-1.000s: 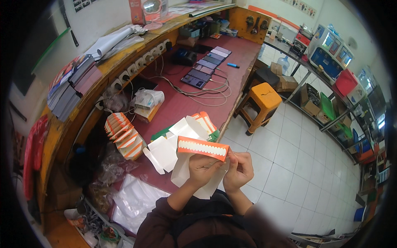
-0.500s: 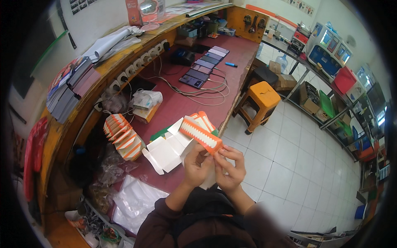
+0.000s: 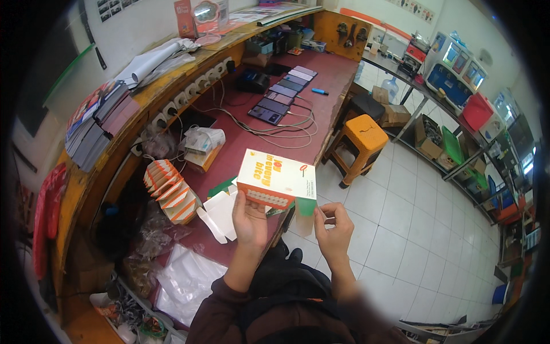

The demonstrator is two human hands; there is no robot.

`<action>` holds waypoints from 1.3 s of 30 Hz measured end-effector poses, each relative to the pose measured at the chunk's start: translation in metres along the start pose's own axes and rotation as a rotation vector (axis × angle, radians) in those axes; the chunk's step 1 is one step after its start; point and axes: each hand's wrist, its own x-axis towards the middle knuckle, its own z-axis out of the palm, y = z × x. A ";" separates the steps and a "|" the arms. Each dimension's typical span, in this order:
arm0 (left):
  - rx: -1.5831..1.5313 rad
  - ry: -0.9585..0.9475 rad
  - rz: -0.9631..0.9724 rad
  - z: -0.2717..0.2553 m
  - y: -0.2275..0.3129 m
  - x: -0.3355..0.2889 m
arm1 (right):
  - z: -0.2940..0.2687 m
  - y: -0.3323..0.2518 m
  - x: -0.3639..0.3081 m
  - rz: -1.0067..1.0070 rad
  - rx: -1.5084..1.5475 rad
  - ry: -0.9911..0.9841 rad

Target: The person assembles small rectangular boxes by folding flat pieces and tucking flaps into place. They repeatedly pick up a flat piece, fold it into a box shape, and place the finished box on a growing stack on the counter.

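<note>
A white and orange cardboard box point(image 3: 275, 172) with printed lettering and a green end flap point(image 3: 306, 206) is held up above the table's edge. My left hand point(image 3: 250, 221) grips its near left side, the thumb up against the orange face. At the box's right end my right hand point(image 3: 335, 229) has thumb and fingers pinched together at the edge of the end flap. Just behind my left hand an unfolded white carton point(image 3: 220, 213) lies on the table, partly covered by the box. Further left stands a row of folded orange and white cartons point(image 3: 172, 192).
Several phones point(image 3: 281, 97) with white cables lie on the red table point(image 3: 240, 140). Clear plastic bags point(image 3: 186, 281) rest at the near left. An orange stool point(image 3: 358, 143) stands on the tiled floor at the right. Power sockets point(image 3: 189, 89) line the left ledge.
The box has been turned, so its broad printed white face and green end flap now show. My right hand has shifted right and down; my left hand has moved left along the box.
</note>
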 end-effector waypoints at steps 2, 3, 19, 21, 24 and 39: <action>0.014 -0.062 -0.013 0.000 -0.016 -0.012 | 0.002 0.004 0.000 -0.078 0.013 0.008; 0.007 -0.150 0.005 0.000 -0.024 -0.018 | 0.004 0.005 0.000 -0.150 0.015 0.024; 1.386 -0.564 0.831 -0.011 -0.035 -0.037 | 0.013 0.002 -0.005 -0.165 0.174 0.001; 1.345 -0.547 0.834 -0.010 -0.036 -0.039 | 0.011 -0.001 -0.005 -0.156 0.205 0.020; 1.219 -0.471 0.743 -0.007 -0.035 -0.039 | 0.009 -0.009 -0.007 -0.239 0.131 0.043; 0.625 -0.320 0.464 0.001 -0.034 -0.038 | 0.031 -0.010 -0.027 -0.465 -0.171 -0.044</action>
